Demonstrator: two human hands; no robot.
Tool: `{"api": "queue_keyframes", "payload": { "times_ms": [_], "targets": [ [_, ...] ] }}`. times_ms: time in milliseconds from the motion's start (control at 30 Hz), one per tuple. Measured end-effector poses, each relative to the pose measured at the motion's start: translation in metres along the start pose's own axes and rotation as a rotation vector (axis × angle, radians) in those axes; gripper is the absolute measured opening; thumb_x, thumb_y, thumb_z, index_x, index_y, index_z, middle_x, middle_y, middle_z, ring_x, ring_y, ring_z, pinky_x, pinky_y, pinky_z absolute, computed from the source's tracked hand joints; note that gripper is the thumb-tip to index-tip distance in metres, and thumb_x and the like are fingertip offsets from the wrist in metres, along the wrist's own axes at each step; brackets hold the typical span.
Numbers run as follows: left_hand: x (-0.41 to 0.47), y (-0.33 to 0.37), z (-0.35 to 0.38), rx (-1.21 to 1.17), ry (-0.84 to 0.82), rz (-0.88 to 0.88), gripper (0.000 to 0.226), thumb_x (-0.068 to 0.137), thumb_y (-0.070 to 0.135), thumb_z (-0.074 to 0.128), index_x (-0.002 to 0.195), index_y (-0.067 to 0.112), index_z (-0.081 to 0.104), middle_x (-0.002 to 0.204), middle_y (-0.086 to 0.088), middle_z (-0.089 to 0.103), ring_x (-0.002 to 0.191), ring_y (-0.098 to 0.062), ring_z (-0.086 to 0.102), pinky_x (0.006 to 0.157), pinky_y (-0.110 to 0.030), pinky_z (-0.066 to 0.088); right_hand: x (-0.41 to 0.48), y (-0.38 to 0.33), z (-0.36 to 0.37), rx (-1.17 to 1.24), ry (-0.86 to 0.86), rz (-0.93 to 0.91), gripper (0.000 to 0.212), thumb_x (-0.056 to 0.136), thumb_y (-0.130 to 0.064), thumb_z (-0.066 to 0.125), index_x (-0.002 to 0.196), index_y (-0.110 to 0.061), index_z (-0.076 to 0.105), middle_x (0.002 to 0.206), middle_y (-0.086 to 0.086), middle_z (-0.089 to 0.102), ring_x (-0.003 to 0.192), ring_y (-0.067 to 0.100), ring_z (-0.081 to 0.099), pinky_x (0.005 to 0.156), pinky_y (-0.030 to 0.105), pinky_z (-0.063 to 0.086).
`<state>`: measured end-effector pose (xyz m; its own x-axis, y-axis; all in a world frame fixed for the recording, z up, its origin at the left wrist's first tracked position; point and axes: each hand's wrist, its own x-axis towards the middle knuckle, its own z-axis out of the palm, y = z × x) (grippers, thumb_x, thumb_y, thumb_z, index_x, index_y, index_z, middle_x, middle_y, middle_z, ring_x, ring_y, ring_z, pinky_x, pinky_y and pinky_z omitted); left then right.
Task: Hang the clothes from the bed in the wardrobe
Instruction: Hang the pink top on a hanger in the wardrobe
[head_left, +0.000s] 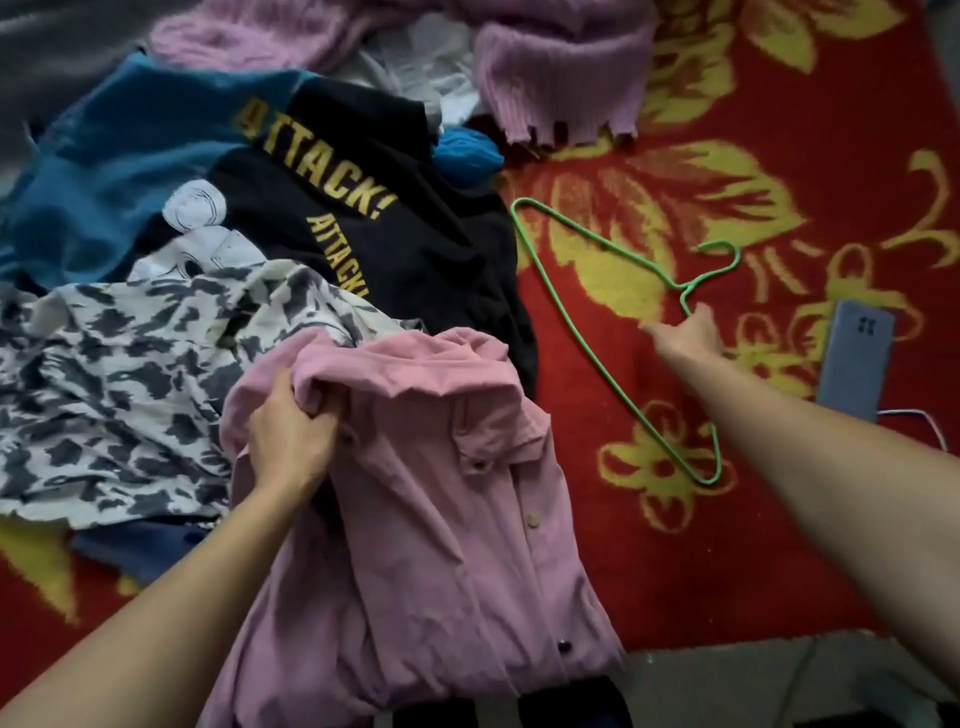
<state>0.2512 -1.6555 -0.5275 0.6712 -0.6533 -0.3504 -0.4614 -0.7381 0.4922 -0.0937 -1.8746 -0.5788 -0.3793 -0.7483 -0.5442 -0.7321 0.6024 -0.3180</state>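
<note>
On a red bed cover with a yellow flower pattern (779, 545), a person sorts a heap of clothes; the left hand (291, 431) grips the bunched collar of a pink button-front shirt (441, 493), fingers curled tight into the fabric; the shirt lies near the cover's front edge, its lower part trailing over that edge toward the camera. The right hand (688, 338) reaches out to a green wire hanger (683, 292) lying flat on the cover's right half, beside the heap and apart from the shirt; the fingers meet the wire just below the hook's neck, but motion blur hides whether they are grasping it or only touching. Behind the shirt, a black garment printed with yellow "ATTACK!" lettering (415, 244) spreads across the middle of the heap; a white garment with grey blotches (119, 364) lies toward the left edge, touching the shirt; a blue garment (119, 171) sits behind both. A mauve ribbed knit sweater (561, 78) lies along the far edge. Near the right edge, a grey-blue phone (857, 358) rests face down; a white cable (914, 415) runs from its near end.
</note>
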Motion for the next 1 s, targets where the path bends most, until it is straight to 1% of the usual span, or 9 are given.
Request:
{"api": "queue_keyframes", "payload": {
  "times_ms": [167, 267, 333, 433, 533, 633, 800, 900, 1000],
  "targets": [
    [-0.011, -0.001, 0.011, -0.026, 0.067, 0.016, 0.058, 0.076, 0.043, 0.062, 0.131, 0.026, 0.051, 0.105, -0.015, 0.07, 0.101, -0.035, 0.063, 0.085, -0.044, 0.051, 0.017, -0.015, 0.02, 0.107, 0.136, -0.004, 0.085, 0.076, -0.061, 0.067, 0.142, -0.017, 0.036, 0.142, 0.012, 0.048, 0.131, 0.033, 0.045, 0.108, 0.043, 0.033],
    [-0.014, -0.006, 0.009, -0.107, 0.007, 0.049, 0.053, 0.078, 0.029, 0.064, 0.13, 0.027, 0.052, 0.106, -0.007, 0.07, 0.102, -0.026, 0.064, 0.087, -0.042, 0.052, 0.012, -0.034, 0.029, 0.283, 0.089, -0.043, 0.062, 0.077, -0.071, 0.057, 0.107, -0.018, 0.066, 0.114, 0.009, 0.067, 0.108, 0.029, 0.06, 0.092, 0.035, 0.043],
    [-0.01, -0.009, 0.001, -0.169, -0.054, 0.044, 0.049, 0.077, 0.018, 0.059, 0.126, 0.024, 0.057, 0.104, -0.002, 0.07, 0.097, -0.022, 0.066, 0.084, -0.039, 0.054, -0.002, -0.053, 0.024, 0.376, 0.095, -0.063, 0.051, 0.081, -0.065, 0.055, 0.076, -0.017, 0.07, 0.085, 0.006, 0.068, 0.087, 0.028, 0.062, 0.08, 0.034, 0.047],
    [-0.007, -0.001, -0.02, -0.223, -0.079, 0.006, 0.034, 0.069, 0.017, 0.054, 0.101, 0.016, 0.063, 0.083, 0.006, 0.068, 0.08, -0.021, 0.068, 0.067, -0.025, 0.055, -0.031, -0.081, 0.001, 0.454, 0.133, -0.124, 0.033, 0.081, -0.042, 0.058, 0.057, -0.02, 0.066, 0.056, 0.002, 0.056, 0.063, 0.022, 0.056, 0.061, 0.037, 0.045],
    [-0.005, 0.016, -0.047, -0.28, -0.084, -0.038, 0.016, 0.074, 0.007, 0.062, 0.088, 0.012, 0.058, 0.068, 0.002, 0.065, 0.068, -0.024, 0.067, 0.055, -0.028, 0.049, -0.065, -0.095, -0.031, 0.589, 0.065, -0.276, 0.029, 0.08, -0.031, 0.057, 0.059, -0.013, 0.068, 0.047, -0.001, 0.047, 0.041, 0.011, 0.038, 0.043, 0.027, 0.029],
    [0.0, 0.026, -0.077, -0.254, -0.069, -0.04, 0.02, 0.08, 0.02, 0.072, 0.094, 0.012, 0.061, 0.076, -0.002, 0.065, 0.066, -0.017, 0.061, 0.058, -0.029, 0.044, -0.106, -0.098, -0.059, 0.752, -0.231, -0.375, 0.027, 0.081, -0.023, 0.055, 0.06, -0.01, 0.067, 0.038, -0.006, 0.041, 0.03, 0.007, 0.027, 0.034, 0.016, 0.017],
    [0.011, 0.029, -0.118, -0.242, -0.029, -0.007, 0.026, 0.071, 0.044, 0.071, 0.074, 0.02, 0.06, 0.056, -0.001, 0.057, 0.053, -0.021, 0.051, 0.051, -0.03, 0.037, -0.164, -0.088, -0.082, 0.41, -0.541, -0.563, 0.033, 0.088, -0.008, 0.057, 0.056, -0.006, 0.064, 0.039, -0.004, 0.042, 0.033, 0.007, 0.03, 0.035, 0.017, 0.019],
    [0.005, 0.024, -0.126, -0.222, -0.039, 0.052, 0.026, 0.075, 0.039, 0.068, 0.062, 0.019, 0.058, 0.051, 0.001, 0.054, 0.053, -0.02, 0.05, 0.052, -0.031, 0.035, -0.182, -0.081, -0.063, 0.201, -0.51, -0.719, 0.037, 0.086, -0.01, 0.063, 0.05, -0.018, 0.067, 0.045, -0.002, 0.045, 0.042, 0.006, 0.034, 0.043, 0.024, 0.025],
    [-0.012, 0.022, -0.118, -0.209, -0.101, 0.194, 0.029, 0.083, 0.026, 0.066, 0.061, 0.009, 0.058, 0.054, 0.002, 0.051, 0.055, -0.013, 0.044, 0.056, -0.032, 0.035, -0.199, -0.086, -0.019, 0.183, -0.498, -0.8, 0.039, 0.087, -0.023, 0.066, 0.047, -0.021, 0.066, 0.047, -0.002, 0.039, 0.047, 0.006, 0.032, 0.048, 0.029, 0.024]
  ]
}}
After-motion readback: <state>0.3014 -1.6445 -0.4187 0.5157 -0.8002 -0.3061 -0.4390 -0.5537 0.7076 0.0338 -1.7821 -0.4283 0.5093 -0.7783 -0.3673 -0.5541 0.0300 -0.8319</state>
